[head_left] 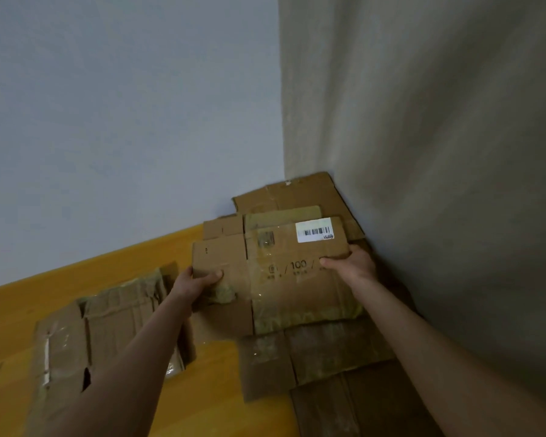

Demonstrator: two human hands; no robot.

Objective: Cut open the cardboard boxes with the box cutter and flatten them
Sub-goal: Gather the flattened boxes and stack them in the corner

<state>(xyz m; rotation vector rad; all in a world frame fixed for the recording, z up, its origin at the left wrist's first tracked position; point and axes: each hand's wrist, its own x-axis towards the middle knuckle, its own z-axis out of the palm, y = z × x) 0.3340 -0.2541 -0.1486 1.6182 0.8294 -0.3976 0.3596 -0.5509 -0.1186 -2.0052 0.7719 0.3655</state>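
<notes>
Bare left hand (199,280) | right hand (358,264) | grip flattened cardboard box (297,294) (creased, taped)

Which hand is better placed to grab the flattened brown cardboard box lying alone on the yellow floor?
Likely left: the left hand is beside that flattened brown cardboard box; the right hand grips the labelled cardboard sheet over by the beige-grey wall.
</notes>
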